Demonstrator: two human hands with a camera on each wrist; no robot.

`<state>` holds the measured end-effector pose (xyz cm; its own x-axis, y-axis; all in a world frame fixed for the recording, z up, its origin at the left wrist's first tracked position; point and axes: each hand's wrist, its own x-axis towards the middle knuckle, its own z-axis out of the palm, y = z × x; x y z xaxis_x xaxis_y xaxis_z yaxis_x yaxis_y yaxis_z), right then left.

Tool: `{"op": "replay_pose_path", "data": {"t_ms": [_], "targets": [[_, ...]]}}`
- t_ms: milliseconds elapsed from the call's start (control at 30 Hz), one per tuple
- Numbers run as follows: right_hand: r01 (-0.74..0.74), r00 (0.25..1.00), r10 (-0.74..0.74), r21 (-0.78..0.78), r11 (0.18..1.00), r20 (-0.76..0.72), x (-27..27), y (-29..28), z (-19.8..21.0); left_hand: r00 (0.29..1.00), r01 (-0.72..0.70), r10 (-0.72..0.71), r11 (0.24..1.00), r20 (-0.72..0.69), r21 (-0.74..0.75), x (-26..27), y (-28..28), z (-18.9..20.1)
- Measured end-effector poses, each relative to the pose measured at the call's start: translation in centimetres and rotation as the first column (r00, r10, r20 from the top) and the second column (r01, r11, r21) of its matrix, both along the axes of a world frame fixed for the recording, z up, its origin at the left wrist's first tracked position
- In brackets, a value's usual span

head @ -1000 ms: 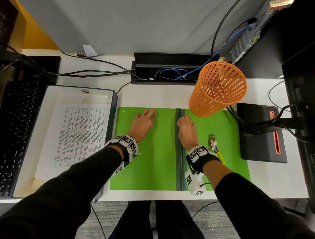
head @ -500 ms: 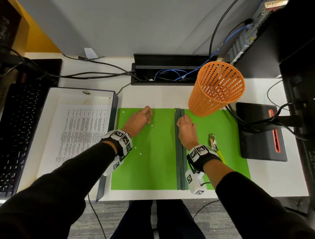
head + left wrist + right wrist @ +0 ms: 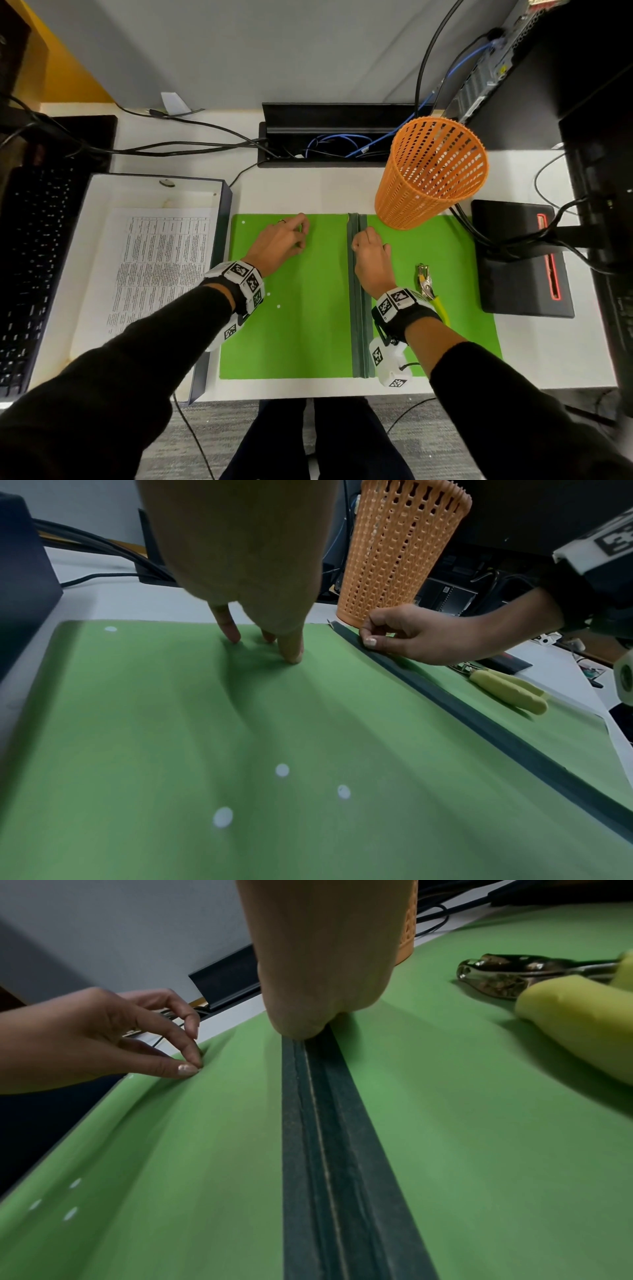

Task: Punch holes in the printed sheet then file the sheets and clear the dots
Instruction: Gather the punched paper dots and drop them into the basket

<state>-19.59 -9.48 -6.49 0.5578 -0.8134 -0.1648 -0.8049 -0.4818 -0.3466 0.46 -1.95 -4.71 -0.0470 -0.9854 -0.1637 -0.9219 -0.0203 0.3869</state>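
Pinching now — left hand fingertips, earlier flat, on folder.

1 green folder, 1 orange basket, 1 hole punch, 1 printed sheet, 4 white dots, 2 hands.

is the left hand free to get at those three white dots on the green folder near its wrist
Probably yes. The three white dots lie bare on the green folder, just behind the left hand, with nothing over them. Its fingertips are pinching at the folder farther up, so it would pull back.
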Motion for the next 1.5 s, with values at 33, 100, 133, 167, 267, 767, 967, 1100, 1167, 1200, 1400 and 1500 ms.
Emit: {"op": "replay_pose_path", "data": {"t_ms": [33, 100, 133, 167, 267, 767, 967, 1100, 1167, 1200, 1400, 1500], "targets": [[-0.002, 1.000, 0.002, -0.001, 1.000, 0.002, -0.01, 0.00, 0.02, 1.000, 0.002, -0.002, 1.000, 0.003, 0.002, 0.01, -0.02, -0.03], [-0.002, 1.000, 0.002, -0.002, 1.000, 0.010, -0.03, 0.00, 0.09, 1.000, 0.003, -0.003, 1.000, 0.007, 0.010, 0.03, -0.06, 0.01], [-0.001, 1.000, 0.001, 0.000, 1.000, 0.014, -0.02, 0.01, 0.09, 1.000, 0.002, -0.003, 1.000, 0.010, 0.012, 0.04, -0.08, 0.06], [0.000, 1.000, 0.000, 0.002, 1.000, 0.014, -0.01, 0.01, 0.10, 1.000, 0.005, -0.005, 1.000, 0.019, 0.011, 0.08, -0.13, 0.09], [0.001, 1.000, -0.001, 0.007, 1.000, 0.009, -0.01, 0.04, 0.12, 0.999, 0.009, -0.009, 1.000, 0.049, 0.016, -0.04, -0.15, 0.12], [-0.001, 1.000, 0.001, 0.017, 1.000, 0.015, 0.02, -0.02, -0.08, 0.998, 0.049, -0.051, 0.997, 0.033, 0.056, 0.13, -0.75, 0.46], [0.003, 1.000, -0.004, 0.008, 1.000, 0.026, -0.01, 0.05, -0.14, 0.998, 0.048, -0.050, 0.998, 0.040, 0.035, 0.03, -0.67, 0.18], [0.005, 0.999, -0.005, 0.004, 1.000, 0.032, -0.04, 0.04, -0.17, 0.997, 0.048, -0.049, 0.999, 0.066, 0.020, 0.01, -0.62, -0.04], [0.006, 0.999, -0.006, 0.001, 1.000, 0.035, -0.02, 0.04, -0.24, 0.996, 0.045, -0.046, 0.999, 0.082, 0.021, -0.07, -0.56, -0.17], [0.006, 0.999, -0.006, -0.003, 1.000, 0.037, -0.02, 0.05, -0.26, 0.995, 0.046, -0.048, 0.999, 0.092, 0.023, -0.12, -0.55, -0.20], [-0.001, 1.000, 0.001, -0.008, 1.000, 0.023, -0.02, 0.11, -0.19, 0.986, 0.063, -0.070, 0.997, 0.152, 0.052, -0.51, -0.54, -0.03], [0.004, 1.000, -0.004, -0.025, 1.000, 0.016, 0.06, 0.20, -0.19, 0.977, 0.081, -0.090, 0.995, 0.193, 0.054, -0.78, -0.47, 0.01]]}}
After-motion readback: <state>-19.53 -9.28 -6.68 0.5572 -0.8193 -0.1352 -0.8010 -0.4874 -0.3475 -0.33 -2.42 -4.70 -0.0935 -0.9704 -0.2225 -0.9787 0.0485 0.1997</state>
